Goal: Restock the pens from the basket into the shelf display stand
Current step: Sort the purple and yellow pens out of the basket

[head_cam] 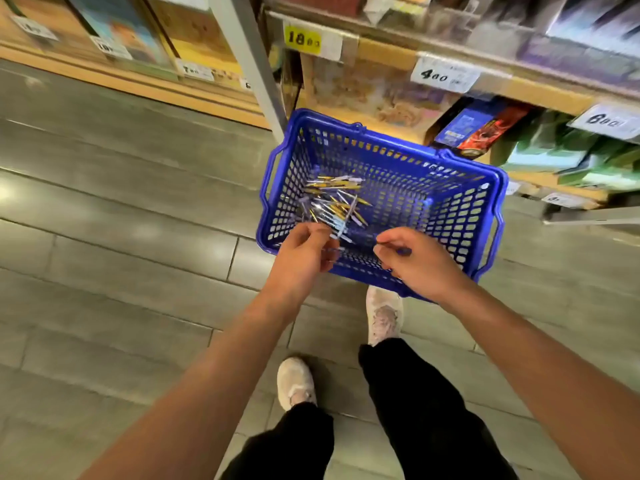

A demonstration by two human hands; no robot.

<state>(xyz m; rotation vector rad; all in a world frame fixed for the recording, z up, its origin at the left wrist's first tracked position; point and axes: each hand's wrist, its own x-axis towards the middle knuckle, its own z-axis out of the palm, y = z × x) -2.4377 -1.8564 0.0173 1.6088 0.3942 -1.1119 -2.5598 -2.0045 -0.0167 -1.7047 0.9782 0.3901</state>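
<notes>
Pens, slim yellow and pale plastic ones, are lying in a loose, crisscrossed heap toward the left end of a blue perforated plastic basket that is sitting on the grey tiled floor beside a shop shelf with white price tags. A person is bending over it, both arms reaching down. The left hand is hovering at the near-left rim, its fingers curling round a few pale pens, with the nearest ends of the heap just beyond the fingertips. The right hand is over the near wall, well to the right of the heap, thumb and forefinger pinching together; blur is hiding whether anything is between them.
</notes>
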